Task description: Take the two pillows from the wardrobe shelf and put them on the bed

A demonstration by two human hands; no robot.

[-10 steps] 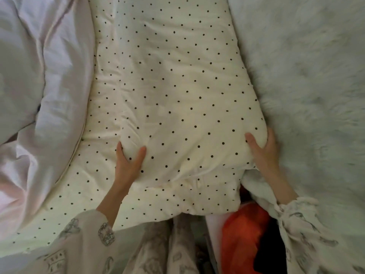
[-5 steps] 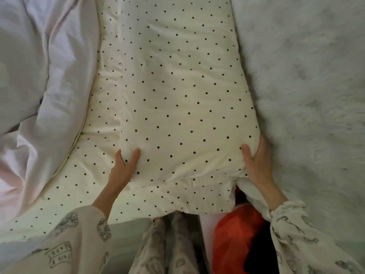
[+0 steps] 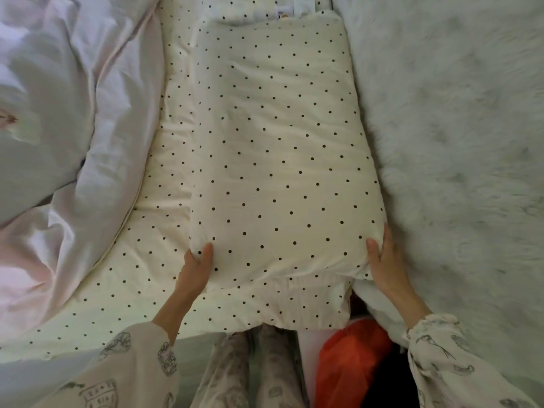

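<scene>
A crumpled white duvet (image 3: 59, 128) is lying along the left of the scene, and just right of it a strip of cream polka-dot bedsheet (image 3: 123, 275) is showing. The left hand (image 3: 195, 267) is gripping the near-left corner of the polka-dot pillow (image 3: 279, 148), thumb on top and fingers tucked under the edge, so the corner fabric is being pinched. The pillow is lying on the bed in the middle of the view, its long axis running straight away from the person, near end at the hands and far end reaching toward a tag at the top. The right hand (image 3: 385, 260) is cupping the near-right corner in the same way, thumb over, fingers curled round the side. Both hands are sitting level at the near short edge, neither nearer than the other, so any push or tug will probably be travelling along that long axis. A shaggy pale fur throw (image 3: 456, 142) is touching the pillow's right side. Only one pillow is clearly showing; whether another lies beneath it, I cannot tell.
</scene>
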